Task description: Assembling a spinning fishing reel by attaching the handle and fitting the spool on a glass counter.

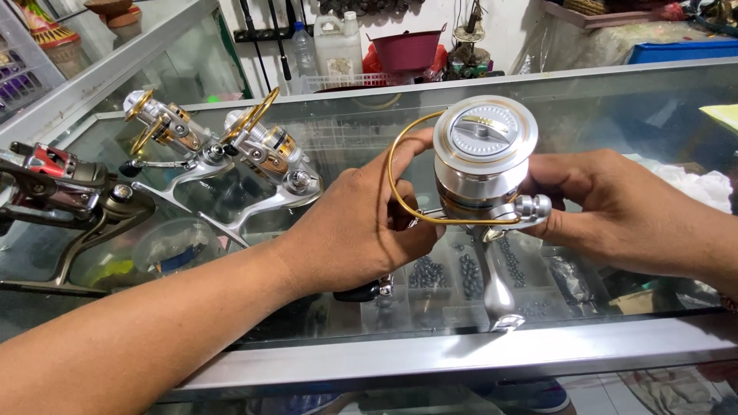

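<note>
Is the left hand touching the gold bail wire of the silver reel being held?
Touching. The head view shows the left hand with its thumb and fingers on the gold bail wire of the silver reel.

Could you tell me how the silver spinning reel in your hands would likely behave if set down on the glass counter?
The silver spinning reel looks metal, so probably rigid and heavy for its size. Its polished surface may slip on the glass counter. Its bulky spool above a narrow foot suggests it would tip; the thin gold bail wire could bend.

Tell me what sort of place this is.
Likely a fishing tackle shop: a glass counter with sinkers displayed inside, two spare reels on top, and both hands holding a silver reel.
</note>
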